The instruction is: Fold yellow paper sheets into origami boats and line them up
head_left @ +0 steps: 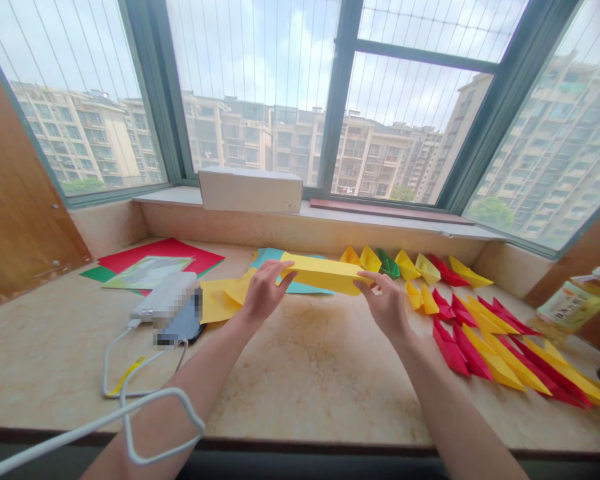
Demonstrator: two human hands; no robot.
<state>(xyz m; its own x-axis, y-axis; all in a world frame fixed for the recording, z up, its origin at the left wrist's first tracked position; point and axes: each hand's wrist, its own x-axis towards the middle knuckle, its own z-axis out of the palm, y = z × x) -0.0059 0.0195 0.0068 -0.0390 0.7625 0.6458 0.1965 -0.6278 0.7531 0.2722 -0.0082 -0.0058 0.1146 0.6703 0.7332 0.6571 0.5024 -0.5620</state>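
A long folded strip of yellow paper (325, 270) is stretched level between my two hands, above the stone-patterned counter. My left hand (266, 288) pinches its left end with thumb and fingers. At the other end, my right hand (384, 300) grips it the same way. Behind the strip lie light-blue paper sheets (305, 288), partly hidden by it. Beside my left wrist rest loose yellow sheets (223, 299). To the right of my right hand stand folded paper boats (453, 343) in rows, in yellow, red and green.
At left are red paper (155, 250), a clear packet (153, 272), a white power bank (163, 300), a phone (185, 323) and a white cable (165, 393) crossing my left forearm. A bottle (577, 300) stands at right; a white box (250, 190) sits on the sill.
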